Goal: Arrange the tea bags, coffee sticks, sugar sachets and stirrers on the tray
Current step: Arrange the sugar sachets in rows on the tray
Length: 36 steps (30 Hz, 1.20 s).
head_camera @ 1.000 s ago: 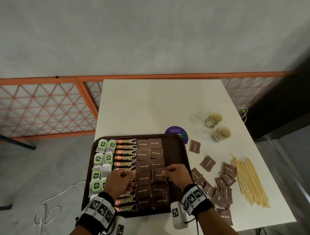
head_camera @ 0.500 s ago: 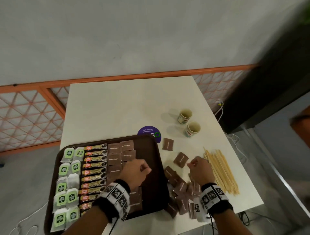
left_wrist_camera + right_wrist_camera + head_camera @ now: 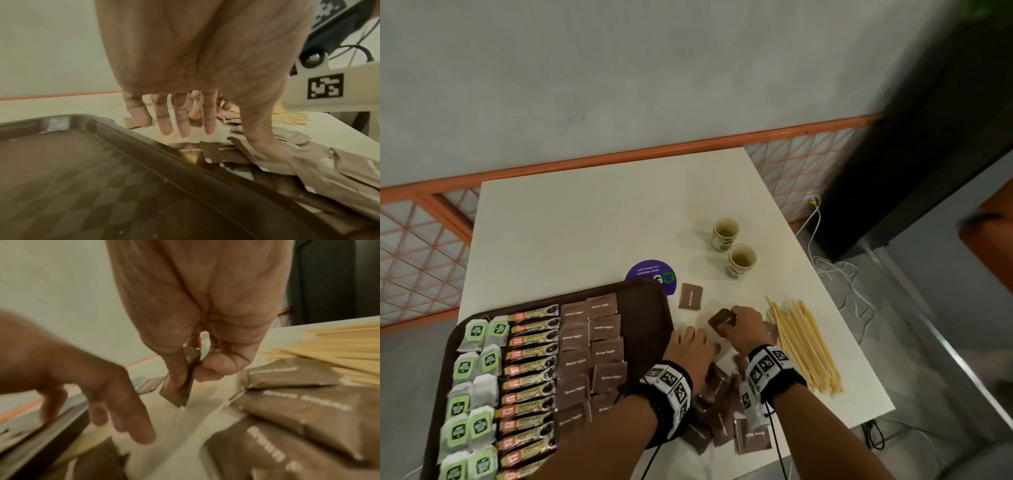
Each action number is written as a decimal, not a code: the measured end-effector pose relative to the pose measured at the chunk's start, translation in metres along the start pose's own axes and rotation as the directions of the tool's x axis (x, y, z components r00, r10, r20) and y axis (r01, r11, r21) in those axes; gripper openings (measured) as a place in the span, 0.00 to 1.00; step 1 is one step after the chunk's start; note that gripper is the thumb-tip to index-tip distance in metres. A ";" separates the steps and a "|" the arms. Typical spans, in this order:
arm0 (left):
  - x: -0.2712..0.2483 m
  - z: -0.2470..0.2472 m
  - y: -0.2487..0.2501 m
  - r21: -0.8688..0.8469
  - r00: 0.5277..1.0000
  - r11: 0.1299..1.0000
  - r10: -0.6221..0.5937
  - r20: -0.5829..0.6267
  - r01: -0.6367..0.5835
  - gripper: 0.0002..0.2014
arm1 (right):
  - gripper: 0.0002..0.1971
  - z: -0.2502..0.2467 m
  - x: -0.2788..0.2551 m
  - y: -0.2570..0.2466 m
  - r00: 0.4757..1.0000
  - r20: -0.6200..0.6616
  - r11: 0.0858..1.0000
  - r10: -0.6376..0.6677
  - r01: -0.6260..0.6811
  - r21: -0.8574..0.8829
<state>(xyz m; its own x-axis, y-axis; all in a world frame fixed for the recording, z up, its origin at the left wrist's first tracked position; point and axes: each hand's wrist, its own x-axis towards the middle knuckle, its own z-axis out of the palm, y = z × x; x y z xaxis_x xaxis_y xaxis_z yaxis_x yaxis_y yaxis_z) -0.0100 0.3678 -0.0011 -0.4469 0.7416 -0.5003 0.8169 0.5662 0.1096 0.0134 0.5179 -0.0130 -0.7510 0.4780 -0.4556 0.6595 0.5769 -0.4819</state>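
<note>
A dark brown tray holds columns of green tea bags, coffee sticks and brown sugar sachets. Right of the tray, my right hand pinches one brown sugar sachet between thumb and fingers, lifted off the table; the right wrist view shows that sachet hanging from the pinch. My left hand hovers beside the tray's right rim with fingers straight and spread, holding nothing. Loose sachets lie scattered under both wrists. Wooden stirrers lie in a pile further right.
Two paper cups stand behind the stirrers. A purple round sticker sits at the tray's far corner, with a single sachet beside it. The white table ends near the stirrers; cables lie on the floor beyond.
Both hands left the tray and moved right to the loose sachets. The right hand picked up one sachet; the left hand opened and came off the tray's sachet rows.
</note>
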 end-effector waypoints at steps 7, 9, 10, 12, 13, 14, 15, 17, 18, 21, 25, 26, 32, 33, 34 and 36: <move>0.011 0.002 0.018 -0.066 1.000 0.998 -0.013 0.017 0.014 0.33 | 0.09 -0.027 -0.033 0.044 0.996 -0.086 0.990 0.012 0.000 0.140; 0.015 0.000 0.021 -0.105 0.998 0.994 -0.023 0.058 0.029 0.30 | 0.09 -0.023 -0.046 0.057 0.997 -0.078 0.970 0.026 -0.006 0.245; 0.018 -0.001 0.022 -0.122 0.997 0.992 -0.030 0.069 0.038 0.28 | 0.10 -0.020 -0.053 0.062 0.997 -0.068 0.957 0.036 -0.015 0.290; 0.023 -0.002 0.021 -0.124 0.996 0.991 -0.033 0.080 0.042 0.24 | 0.06 -0.014 -0.063 0.070 0.997 -0.058 0.922 0.060 -0.033 0.385; 0.024 -0.003 0.020 -0.130 0.996 0.990 -0.034 0.080 0.044 0.22 | 0.06 -0.011 -0.068 0.072 0.996 -0.051 0.898 0.075 -0.045 0.438; 0.025 -0.005 0.018 -0.147 0.996 0.988 -0.038 0.083 0.049 0.20 | 0.06 -0.009 -0.071 0.074 0.995 -0.038 0.871 0.096 -0.066 0.488; 0.026 -0.008 0.016 -0.185 0.995 0.981 -0.044 0.087 0.060 0.19 | 0.05 -0.008 -0.074 0.073 0.993 -0.015 0.850 0.120 -0.095 0.518; 0.023 -0.018 0.008 -0.342 0.993 0.933 -0.080 0.092 0.107 0.18 | 0.06 -0.007 -0.077 0.073 0.991 0.022 0.803 0.133 -0.121 0.584; 0.022 -0.023 0.003 -0.429 0.992 0.895 -0.095 0.085 0.122 0.16 | 0.07 -0.007 -0.078 0.072 0.993 0.038 0.775 0.116 -0.114 0.622; 0.014 -0.042 -0.014 -0.671 0.992 0.732 -0.051 0.119 0.118 0.12 | 0.05 -0.011 -0.078 0.058 0.997 0.074 0.751 0.017 -0.062 0.657; 0.003 -0.051 -0.025 -0.942 0.982 0.297 0.057 0.180 0.156 0.11 | 0.09 -0.008 -0.066 0.027 1.000 0.008 0.777 0.002 -0.006 0.629; 0.002 -0.051 -0.027 -0.961 0.975 0.195 0.063 0.214 0.198 0.13 | 0.10 -0.007 -0.064 0.018 1.000 0.000 0.793 -0.005 0.004 0.609; -0.013 -0.038 -0.051 -0.977 0.982 0.108 -0.074 0.174 0.181 0.08 | 0.14 0.011 -0.051 0.007 0.998 0.049 0.918 0.028 -0.045 0.394; -0.017 -0.035 -0.056 -0.979 0.978 0.088 -0.119 0.171 0.182 0.08 | 0.14 0.016 -0.050 0.008 0.998 0.065 0.979 0.017 -0.030 0.203; -0.024 -0.033 -0.062 -0.983 0.973 0.052 -0.158 0.166 0.176 0.09 | 0.15 0.022 -0.051 0.008 0.997 0.082 0.999 0.000 -0.004 0.042; -0.038 -0.030 -0.078 -0.988 0.963 -0.052 -0.221 0.153 0.146 0.10 | 0.20 0.033 -0.054 0.005 0.993 0.116 0.994 -0.037 0.049 -0.100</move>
<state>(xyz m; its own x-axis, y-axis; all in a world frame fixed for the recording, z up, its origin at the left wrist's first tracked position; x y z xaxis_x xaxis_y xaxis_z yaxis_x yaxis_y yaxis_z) -0.0674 0.3062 0.0347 -0.5551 0.5339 -0.6379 -0.4675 0.4340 0.7701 0.0580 0.4734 -0.0151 -0.7660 0.3760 -0.5214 0.6155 0.6631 -0.4261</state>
